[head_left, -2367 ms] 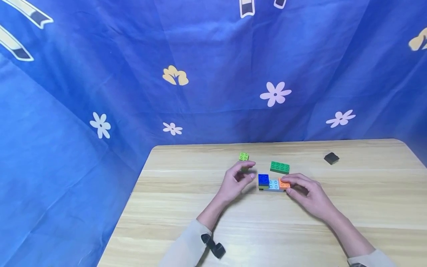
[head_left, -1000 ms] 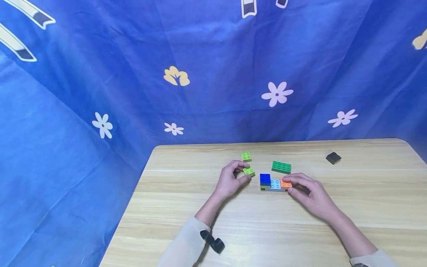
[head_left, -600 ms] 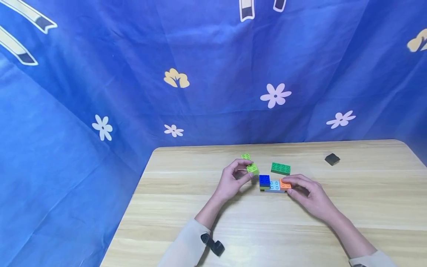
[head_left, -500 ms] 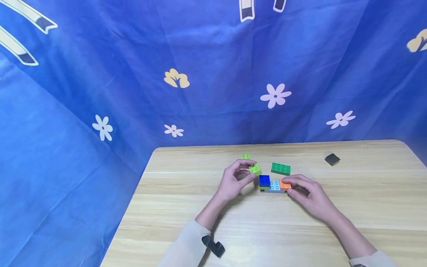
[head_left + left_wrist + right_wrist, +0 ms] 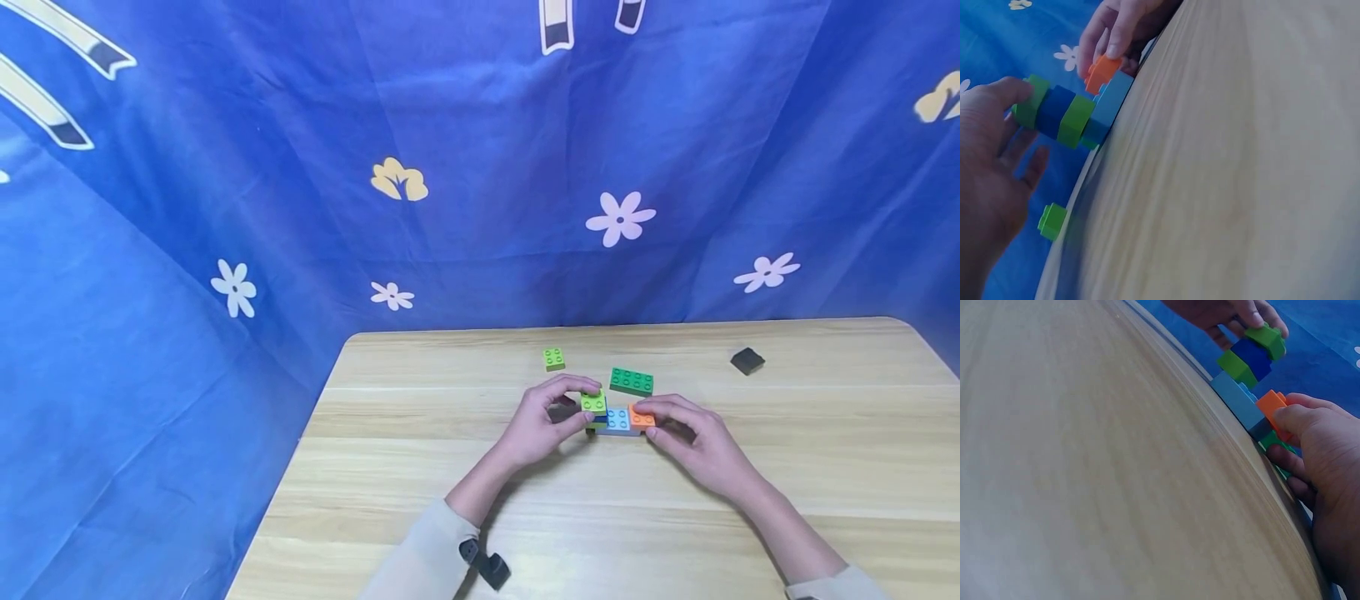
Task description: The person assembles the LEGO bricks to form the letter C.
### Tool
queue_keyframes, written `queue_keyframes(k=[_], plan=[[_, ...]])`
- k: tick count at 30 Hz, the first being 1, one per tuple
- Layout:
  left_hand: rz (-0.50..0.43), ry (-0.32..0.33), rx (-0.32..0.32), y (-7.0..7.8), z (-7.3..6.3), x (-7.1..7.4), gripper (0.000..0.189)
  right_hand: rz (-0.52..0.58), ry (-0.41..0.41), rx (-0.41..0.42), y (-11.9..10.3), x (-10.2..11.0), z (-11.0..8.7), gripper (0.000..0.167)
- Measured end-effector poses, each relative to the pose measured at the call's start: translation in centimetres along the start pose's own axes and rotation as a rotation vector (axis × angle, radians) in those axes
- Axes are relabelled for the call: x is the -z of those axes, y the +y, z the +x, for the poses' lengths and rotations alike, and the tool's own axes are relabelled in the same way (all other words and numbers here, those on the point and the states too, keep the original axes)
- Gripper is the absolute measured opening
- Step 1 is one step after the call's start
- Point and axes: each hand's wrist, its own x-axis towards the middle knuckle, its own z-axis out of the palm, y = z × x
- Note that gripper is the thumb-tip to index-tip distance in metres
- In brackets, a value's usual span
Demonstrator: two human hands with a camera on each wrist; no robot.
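My left hand (image 5: pixel 542 422) pinches a lime green toy brick (image 5: pixel 593 403) between thumb and fingers. That brick sits on or just over a dark blue brick (image 5: pixel 1055 111), which rests on another lime brick (image 5: pixel 1076 121). This stack stands at the left end of a light blue brick (image 5: pixel 618 420). At the right end of the light blue brick is an orange brick (image 5: pixel 641 418), and my right hand (image 5: pixel 701 439) grips it with thumb and fingers. Whether the top lime brick is fully pressed down I cannot tell.
Behind the build lies a long green brick (image 5: pixel 632 382). A loose lime brick (image 5: pixel 553 359) is at the back, left of it. Farther right sits a small black piece (image 5: pixel 747 361). A blue patterned cloth (image 5: pixel 480 167) hangs behind the wooden table (image 5: pixel 630 517).
My left hand took hold of a lime brick from the table, lifted it and carried it right onto the dark blue brick. The right hand kept its grip on the orange brick.
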Motion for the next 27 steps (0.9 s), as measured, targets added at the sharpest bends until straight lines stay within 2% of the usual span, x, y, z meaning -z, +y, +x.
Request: queue_keyframes(k=[5, 13, 19, 27], plan=[[0.009, -0.006, 0.015, -0.1, 0.0, -0.5, 0.031, 0.0, 0.003, 0.003, 0.0, 0.0, 0.0, 0.045], [0.021, 0.026, 0.022, -0.1, -0.1, -0.8, 0.025, -0.005, 0.004, 0.015, 0.0, 0.0, -0.1, 0.045], [0.026, 0.051, 0.061, 0.5, -0.1, -1.1, 0.024, -0.005, 0.006, 0.019, -0.1, 0.0, -0.1, 0.045], [0.061, 0.085, 0.065, 1.2, -0.1, -1.4, 0.02, -0.006, 0.007, 0.017, 0.0, -0.1, -0.1, 0.045]])
